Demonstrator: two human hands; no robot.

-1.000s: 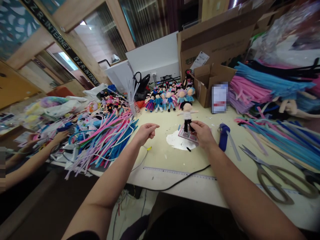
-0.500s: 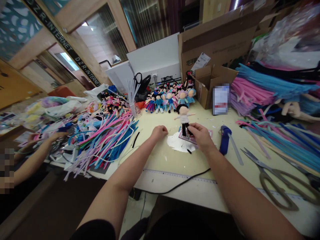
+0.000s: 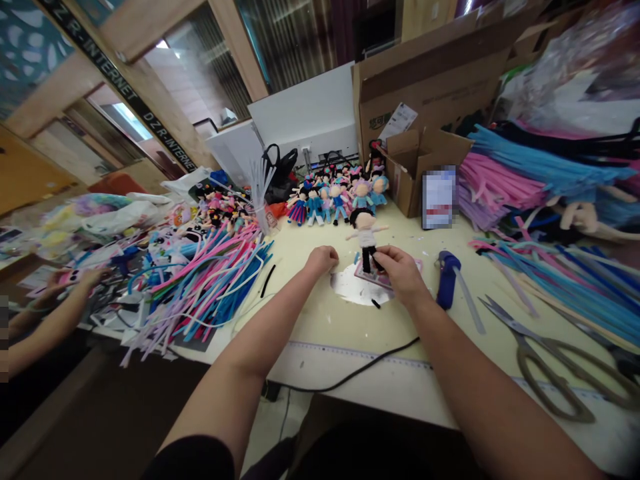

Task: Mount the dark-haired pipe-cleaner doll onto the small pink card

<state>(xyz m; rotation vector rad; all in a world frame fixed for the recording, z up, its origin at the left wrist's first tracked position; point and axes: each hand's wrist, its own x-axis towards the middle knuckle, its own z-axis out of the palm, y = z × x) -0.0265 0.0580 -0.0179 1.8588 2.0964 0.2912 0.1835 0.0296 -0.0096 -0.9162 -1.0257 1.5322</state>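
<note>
A small doll (image 3: 365,235) with black hair, white top and black legs stands upright on a pink card (image 3: 379,277) over a white patch on the table. My right hand (image 3: 400,275) pinches the doll's legs. Just left of the patch my left hand (image 3: 323,259) rests on the cream table (image 3: 320,313) with its fingers curled; what it holds, if anything, is hidden. A short black piece (image 3: 267,281) lies on the table left of that hand.
A heap of pink, blue and white pipe cleaners (image 3: 210,280) lies at left, more at right (image 3: 540,173). Finished dolls (image 3: 335,193) crowd the back by cardboard boxes (image 3: 425,100). A blue glue gun (image 3: 445,280) and large scissors (image 3: 555,353) lie right. Another person's hand (image 3: 75,283) works far left.
My left hand came down from mid-air to the table beside the white patch and curled shut. A short black piece now lies left of it. My right hand kept hold of the doll.
</note>
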